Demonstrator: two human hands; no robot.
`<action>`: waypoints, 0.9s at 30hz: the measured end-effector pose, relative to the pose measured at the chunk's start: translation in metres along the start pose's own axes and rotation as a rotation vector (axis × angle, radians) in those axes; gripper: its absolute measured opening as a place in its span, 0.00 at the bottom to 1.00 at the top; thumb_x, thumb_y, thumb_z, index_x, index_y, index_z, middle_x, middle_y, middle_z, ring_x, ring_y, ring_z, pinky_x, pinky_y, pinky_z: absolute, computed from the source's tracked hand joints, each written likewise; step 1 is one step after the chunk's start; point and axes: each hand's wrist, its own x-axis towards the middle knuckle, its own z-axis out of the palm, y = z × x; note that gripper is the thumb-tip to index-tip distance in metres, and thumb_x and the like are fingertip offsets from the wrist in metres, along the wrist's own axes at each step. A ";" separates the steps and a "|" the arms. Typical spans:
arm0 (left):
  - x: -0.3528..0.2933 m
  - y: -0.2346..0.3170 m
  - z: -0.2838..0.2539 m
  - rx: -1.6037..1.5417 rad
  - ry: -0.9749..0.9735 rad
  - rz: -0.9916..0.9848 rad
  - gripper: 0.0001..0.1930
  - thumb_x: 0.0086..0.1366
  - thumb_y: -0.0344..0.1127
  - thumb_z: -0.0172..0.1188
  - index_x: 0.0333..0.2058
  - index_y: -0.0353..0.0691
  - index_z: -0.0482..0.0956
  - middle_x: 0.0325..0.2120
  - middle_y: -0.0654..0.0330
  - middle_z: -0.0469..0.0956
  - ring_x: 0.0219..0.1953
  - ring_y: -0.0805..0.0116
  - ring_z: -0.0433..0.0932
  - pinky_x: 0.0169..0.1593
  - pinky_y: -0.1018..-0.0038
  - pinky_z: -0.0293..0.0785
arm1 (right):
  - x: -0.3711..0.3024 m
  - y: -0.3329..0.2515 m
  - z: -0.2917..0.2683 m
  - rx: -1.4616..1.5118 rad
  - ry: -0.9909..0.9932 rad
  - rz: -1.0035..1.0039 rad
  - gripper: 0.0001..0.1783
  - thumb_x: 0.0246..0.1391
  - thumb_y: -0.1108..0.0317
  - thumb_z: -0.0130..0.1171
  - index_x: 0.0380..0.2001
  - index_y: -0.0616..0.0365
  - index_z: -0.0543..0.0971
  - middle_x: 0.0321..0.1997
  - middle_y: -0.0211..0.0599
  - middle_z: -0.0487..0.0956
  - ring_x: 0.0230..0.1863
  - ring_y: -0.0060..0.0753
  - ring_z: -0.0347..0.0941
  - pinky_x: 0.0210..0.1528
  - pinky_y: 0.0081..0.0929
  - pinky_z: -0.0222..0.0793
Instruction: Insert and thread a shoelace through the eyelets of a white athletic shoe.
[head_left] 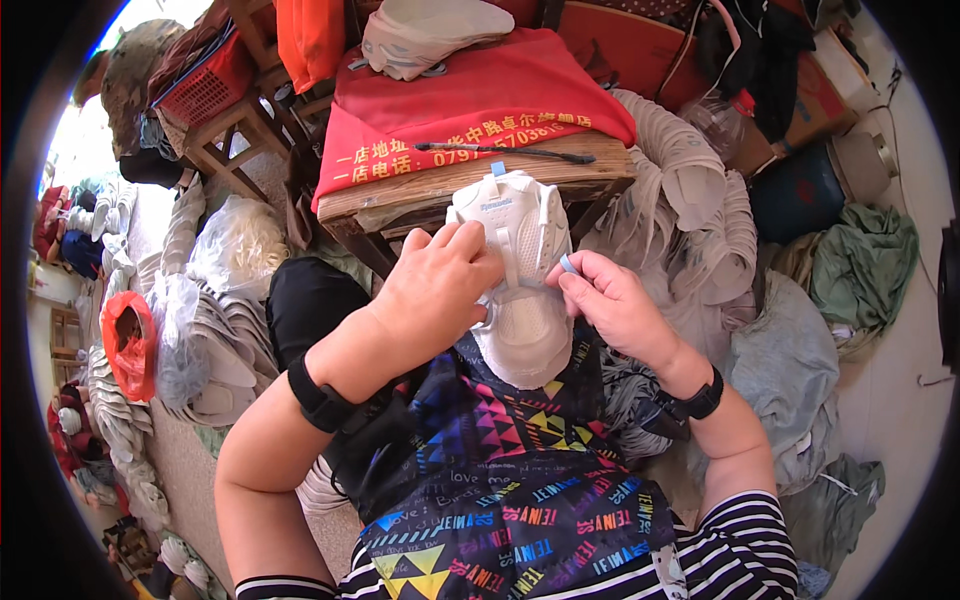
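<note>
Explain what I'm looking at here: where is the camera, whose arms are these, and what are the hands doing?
There is no machine here. A person wears a wide fisheye camera on the head, looking down, so the picture bends at its rim and the person's own forearms come in from the bottom. The left hand grips the white shoe from the side, over its lacing area. The right hand pinches a small blue-grey piece at the shoe's other edge; what it is cannot be told. The shoe rests on the person's lap, over a bright patterned apron, toe toward the person. Both wrists wear black bands. Beyond the shoe stands a wooden bench with a red cloth and a thin dark tool on it. Stacks of pale shoe parts and bags lie around.
</note>
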 end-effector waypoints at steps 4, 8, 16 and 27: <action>0.001 -0.006 0.003 -0.072 0.042 0.042 0.16 0.42 0.30 0.70 0.31 0.43 0.76 0.36 0.61 0.68 0.45 0.59 0.70 0.49 0.63 0.65 | 0.005 0.012 -0.002 -0.102 0.075 -0.160 0.13 0.68 0.62 0.50 0.41 0.60 0.78 0.33 0.24 0.75 0.29 0.12 0.66 0.33 0.13 0.65; -0.002 -0.002 0.014 -0.071 0.106 0.011 0.15 0.42 0.29 0.70 0.30 0.42 0.75 0.37 0.60 0.68 0.45 0.58 0.70 0.48 0.63 0.65 | 0.003 0.007 0.005 -0.005 0.098 -0.160 0.14 0.68 0.61 0.49 0.40 0.60 0.78 0.31 0.24 0.76 0.28 0.12 0.66 0.32 0.13 0.65; -0.004 -0.006 0.017 -0.032 0.138 0.021 0.11 0.47 0.32 0.68 0.29 0.44 0.75 0.30 0.61 0.71 0.40 0.58 0.73 0.46 0.63 0.65 | 0.000 -0.002 0.007 0.107 -0.075 0.104 0.17 0.70 0.57 0.45 0.37 0.59 0.75 0.18 0.23 0.71 0.16 0.10 0.60 0.22 0.10 0.56; 0.000 -0.005 0.012 0.081 0.072 -0.047 0.09 0.49 0.36 0.68 0.28 0.43 0.79 0.30 0.60 0.71 0.37 0.59 0.74 0.42 0.64 0.65 | 0.005 0.004 0.012 0.126 -0.019 0.062 0.16 0.70 0.58 0.45 0.37 0.59 0.75 0.16 0.18 0.66 0.17 0.08 0.58 0.20 0.12 0.52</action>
